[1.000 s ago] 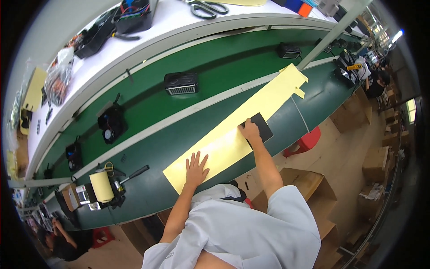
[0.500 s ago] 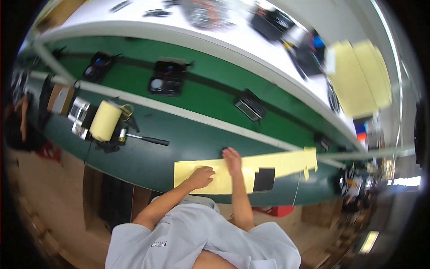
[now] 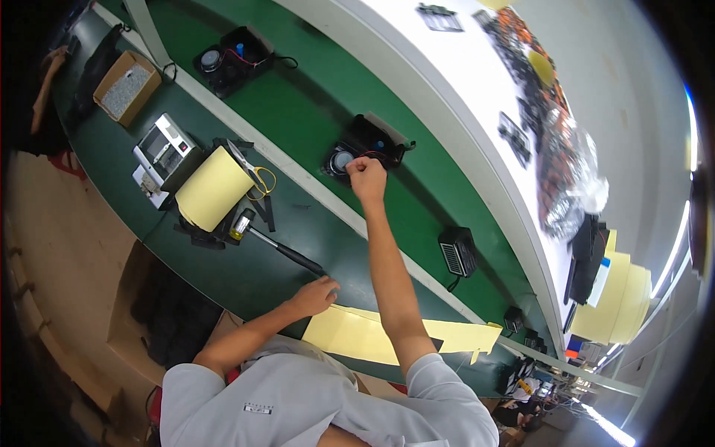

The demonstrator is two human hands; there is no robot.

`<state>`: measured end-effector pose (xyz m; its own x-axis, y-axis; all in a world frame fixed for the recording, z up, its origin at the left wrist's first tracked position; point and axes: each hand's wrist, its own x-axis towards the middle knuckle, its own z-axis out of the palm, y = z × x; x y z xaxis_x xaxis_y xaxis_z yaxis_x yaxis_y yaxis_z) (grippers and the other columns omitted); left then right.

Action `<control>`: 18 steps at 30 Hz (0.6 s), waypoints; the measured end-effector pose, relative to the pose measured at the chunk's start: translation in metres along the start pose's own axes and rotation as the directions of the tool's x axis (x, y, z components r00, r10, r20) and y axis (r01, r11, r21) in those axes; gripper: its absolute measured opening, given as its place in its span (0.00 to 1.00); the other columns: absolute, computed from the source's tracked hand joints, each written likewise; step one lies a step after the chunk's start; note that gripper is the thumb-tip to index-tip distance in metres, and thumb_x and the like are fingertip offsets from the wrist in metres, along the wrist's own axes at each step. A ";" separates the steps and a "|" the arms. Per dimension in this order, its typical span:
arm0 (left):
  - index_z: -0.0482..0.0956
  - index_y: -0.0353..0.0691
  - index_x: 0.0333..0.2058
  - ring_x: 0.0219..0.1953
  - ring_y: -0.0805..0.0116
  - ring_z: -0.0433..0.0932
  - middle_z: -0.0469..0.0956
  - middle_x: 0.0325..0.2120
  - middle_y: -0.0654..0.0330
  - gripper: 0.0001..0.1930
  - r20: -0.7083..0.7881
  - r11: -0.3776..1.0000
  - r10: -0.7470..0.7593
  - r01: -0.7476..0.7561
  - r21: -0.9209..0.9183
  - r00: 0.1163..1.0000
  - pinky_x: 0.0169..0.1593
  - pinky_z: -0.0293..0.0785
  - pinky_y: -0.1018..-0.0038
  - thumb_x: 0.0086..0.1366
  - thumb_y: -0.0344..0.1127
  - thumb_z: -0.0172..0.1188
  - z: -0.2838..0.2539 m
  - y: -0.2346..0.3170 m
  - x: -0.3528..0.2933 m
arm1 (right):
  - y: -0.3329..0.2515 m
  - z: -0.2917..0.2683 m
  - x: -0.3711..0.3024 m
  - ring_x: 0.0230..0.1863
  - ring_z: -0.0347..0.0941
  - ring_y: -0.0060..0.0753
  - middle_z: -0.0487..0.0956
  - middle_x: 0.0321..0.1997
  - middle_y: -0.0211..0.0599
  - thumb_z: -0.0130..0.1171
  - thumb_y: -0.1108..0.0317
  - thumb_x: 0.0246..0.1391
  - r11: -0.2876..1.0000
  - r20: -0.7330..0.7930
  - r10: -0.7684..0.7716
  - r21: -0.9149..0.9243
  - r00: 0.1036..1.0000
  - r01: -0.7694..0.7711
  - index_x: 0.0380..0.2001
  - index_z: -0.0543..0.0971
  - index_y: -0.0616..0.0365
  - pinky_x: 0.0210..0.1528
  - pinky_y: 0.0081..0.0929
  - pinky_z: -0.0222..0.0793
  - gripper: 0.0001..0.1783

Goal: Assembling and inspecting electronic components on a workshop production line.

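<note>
My right hand [image 3: 367,179] reaches far across to the green belt, fingers pinched at an open black speaker housing [image 3: 380,134]. A round speaker [image 3: 342,162] sits in that housing beside my fingertips; exactly which part they grip is hidden. My left hand [image 3: 314,296] is low over the bench, fingers loosely bent and apart, holding nothing visible. It is beside the handle end of a hammer [image 3: 294,258] and the corner of a yellow sheet strip [image 3: 350,333]. My right forearm crosses above that strip and partly hides a black piece [image 3: 438,345] on it.
A yellow roll [image 3: 214,188], yellow-handled scissors [image 3: 262,184] and a tape dispenser [image 3: 165,156] stand left on the bench. A carton [image 3: 128,88] is farther left. More black housings [image 3: 456,252] lie on the belt, below a white shelf [image 3: 477,97]. Another person's arm [image 3: 46,93] shows far left.
My right hand has left the yellow strip and stretched out to the housing on the belt. My left hand has shifted to the strip's left end, near the hammer. The view has turned left.
</note>
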<state>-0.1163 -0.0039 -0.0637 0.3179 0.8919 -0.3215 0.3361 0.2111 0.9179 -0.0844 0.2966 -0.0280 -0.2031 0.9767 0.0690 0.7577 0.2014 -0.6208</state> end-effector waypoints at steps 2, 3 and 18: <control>0.76 0.39 0.47 0.46 0.49 0.78 0.75 0.45 0.47 0.12 -0.097 0.998 0.009 -0.015 -0.067 0.995 0.51 0.74 0.59 0.66 0.33 0.56 -0.015 -0.007 0.008 | -0.001 0.007 0.018 0.30 0.81 0.43 0.83 0.26 0.43 0.69 0.70 0.45 0.991 0.120 0.134 0.007 0.984 -0.136 0.27 0.84 0.58 0.38 0.34 0.76 0.05; 0.76 0.39 0.46 0.42 0.50 0.79 0.74 0.44 0.48 0.11 -0.139 0.997 0.038 -0.046 -0.059 0.990 0.49 0.76 0.60 0.66 0.32 0.57 -0.018 -0.014 0.013 | -0.001 0.010 0.023 0.31 0.82 0.42 0.83 0.26 0.43 0.68 0.70 0.45 0.992 0.132 0.129 -0.005 0.983 -0.129 0.26 0.83 0.58 0.38 0.34 0.76 0.05; 0.78 0.37 0.37 0.44 0.51 0.76 0.78 0.36 0.52 0.09 -0.520 0.774 0.593 -0.259 0.577 0.615 0.49 0.71 0.59 0.57 0.29 0.56 -0.170 0.074 0.229 | 0.051 -0.028 -0.192 0.32 0.74 0.65 0.76 0.30 0.57 0.53 0.72 0.60 0.937 -0.224 0.266 -0.170 0.938 -0.306 0.39 0.67 0.61 0.33 0.54 0.68 0.08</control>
<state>-0.1698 0.2839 -0.0301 -0.0658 0.8815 0.4675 0.6896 -0.2985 0.6598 0.0107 0.1213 -0.0510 0.1499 0.9859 0.0742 0.8774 -0.0980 -0.4697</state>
